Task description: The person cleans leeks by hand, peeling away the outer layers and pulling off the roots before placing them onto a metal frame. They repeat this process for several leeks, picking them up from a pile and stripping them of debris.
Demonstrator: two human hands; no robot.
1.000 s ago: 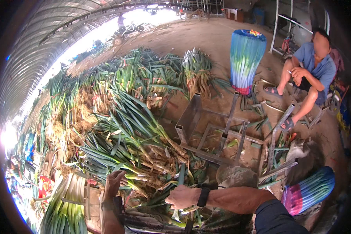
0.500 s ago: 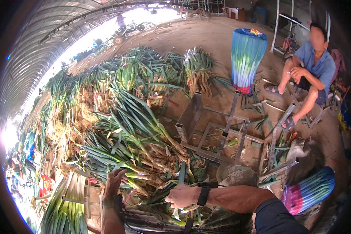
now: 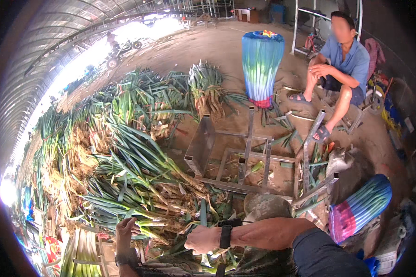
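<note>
We found the loose leeks heaped just ahead of us on the dirt floor, our left hand curled over the near stalks with a grip we could not confirm, and our right hand closed round one green stalk. We judged that pulling it could topple neighbouring stalks against the metal frame. The tunnel shed held further piles, wrapped bundles and a seated person.
</note>
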